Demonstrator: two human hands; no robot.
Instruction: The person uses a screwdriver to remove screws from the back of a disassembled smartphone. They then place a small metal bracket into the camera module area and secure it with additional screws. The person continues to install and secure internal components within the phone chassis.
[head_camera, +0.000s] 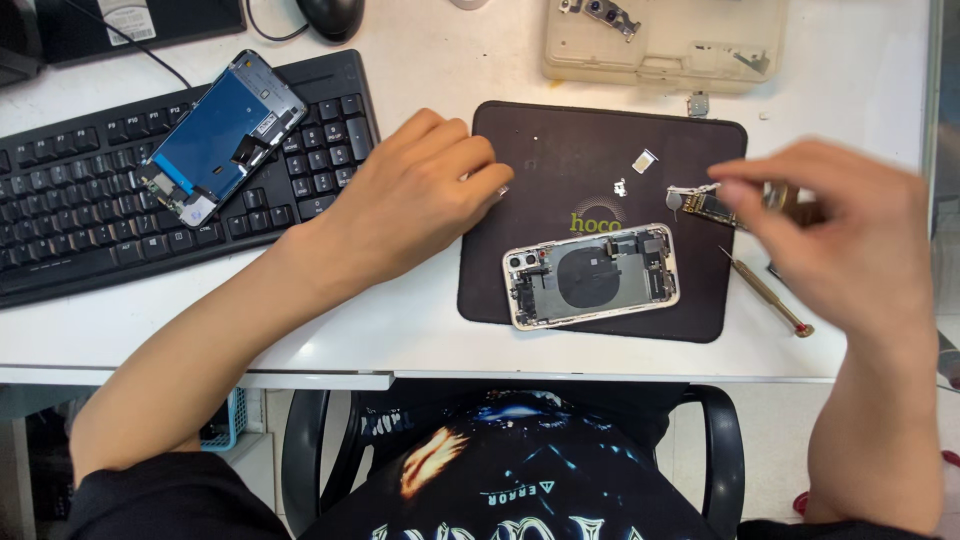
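I count one opened phone body (591, 276) lying flat on the one dark work mat (560, 150), near the mat's front edge, its back cover off and the round coil showing. My left hand (415, 200) rests on the white table (400, 330) with its fingertips over the mat's left edge; the fingers are curled close together on something small and pale at the tips, too small for me to name. My right hand (850, 235) is blurred above the mat's right edge, fingers pinched narrow beside a small circuit board (705, 203); I cannot tell whether they touch it. On the mat's upper half I count two tiny loose parts: a pale square chip (645, 159) and a small metal bit (620, 187). One screwdriver (768, 292) lies just off the mat's right edge. One detached screen (224, 137) lies tilted on the one black keyboard (90, 210), well apart from the phone body. One clear parts tray (665, 45) sits behind the mat, and one mouse (330, 14) is at the far edge. The mat's upper left is bare, with open table in front of it.
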